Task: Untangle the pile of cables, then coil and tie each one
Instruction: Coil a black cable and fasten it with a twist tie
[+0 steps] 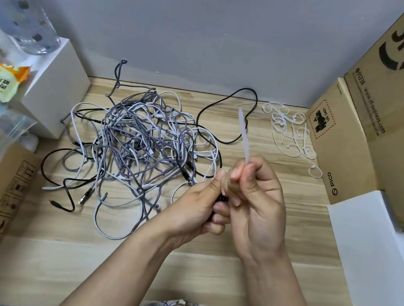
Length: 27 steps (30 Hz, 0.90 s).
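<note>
Your hands meet above the desk [205,270] | right hand [253,201] pinches a white tie strip [243,135] that sticks upward | left hand [199,204] curls round a small dark cable bundle [221,198], mostly hidden | tangled cable pile [140,144] lies left of them | loose white ties [291,134] lie far right.

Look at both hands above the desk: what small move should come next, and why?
Probably pull the white tie strap snug. The right hand pinches it with its long tail sticking up, while the left hand grips something dark, seemingly a black cable. The tangled pile is still unsorted, and spare ties lie nearby.
</note>
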{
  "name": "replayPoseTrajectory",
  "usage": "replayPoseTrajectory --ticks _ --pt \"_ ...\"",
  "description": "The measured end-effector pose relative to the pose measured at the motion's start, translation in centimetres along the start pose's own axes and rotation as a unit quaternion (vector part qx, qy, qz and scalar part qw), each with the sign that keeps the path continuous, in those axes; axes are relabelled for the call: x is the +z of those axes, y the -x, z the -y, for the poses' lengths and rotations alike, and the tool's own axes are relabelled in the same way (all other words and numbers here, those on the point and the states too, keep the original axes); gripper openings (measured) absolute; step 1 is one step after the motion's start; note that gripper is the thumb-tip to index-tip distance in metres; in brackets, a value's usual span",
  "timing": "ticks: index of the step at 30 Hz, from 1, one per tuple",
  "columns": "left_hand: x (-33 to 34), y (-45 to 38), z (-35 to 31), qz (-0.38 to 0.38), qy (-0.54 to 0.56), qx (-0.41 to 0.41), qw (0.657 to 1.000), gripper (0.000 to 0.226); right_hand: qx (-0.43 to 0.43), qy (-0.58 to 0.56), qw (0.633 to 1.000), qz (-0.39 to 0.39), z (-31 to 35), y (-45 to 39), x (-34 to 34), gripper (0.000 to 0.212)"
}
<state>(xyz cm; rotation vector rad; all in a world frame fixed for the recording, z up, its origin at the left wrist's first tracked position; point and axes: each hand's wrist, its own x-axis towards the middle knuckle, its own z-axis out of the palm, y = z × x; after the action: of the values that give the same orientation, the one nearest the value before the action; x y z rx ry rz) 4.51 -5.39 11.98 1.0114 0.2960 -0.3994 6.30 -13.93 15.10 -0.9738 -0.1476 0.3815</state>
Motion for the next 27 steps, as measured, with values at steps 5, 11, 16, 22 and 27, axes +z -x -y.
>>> replayPoseTrajectory --ticks 5,11,16,22,27 --pt "-0.2 -0.3 0.0 -0.066 -0.052 0.042 0.996 0.061 -0.003 0.017 0.999 0.038 0.0 0.4 0.1 0.028" --pt "-0.8 -0.4 0.0 -0.097 -0.104 0.115 0.983 0.043 -0.035 -0.002 0.996 0.083 0.4 0.5 -0.2 0.02" --pt "-0.7 -0.1 0.0 -0.04 -0.083 0.103 0.99 0.05 -0.047 -0.06 0.995 0.072 1.1 -0.2 -0.7 0.023" --pt "-1.1 0.2 -0.4 -0.016 -0.069 0.126 0.99 0.026 -0.05 -0.105 0.992 0.047 2.1 -0.4 -1.4 0.037" --pt "-1.2 -0.1 -0.8 -0.056 -0.109 0.129 0.984 0.037 -0.048 -0.073 0.996 0.034 1.9 -0.2 -1.0 0.036"
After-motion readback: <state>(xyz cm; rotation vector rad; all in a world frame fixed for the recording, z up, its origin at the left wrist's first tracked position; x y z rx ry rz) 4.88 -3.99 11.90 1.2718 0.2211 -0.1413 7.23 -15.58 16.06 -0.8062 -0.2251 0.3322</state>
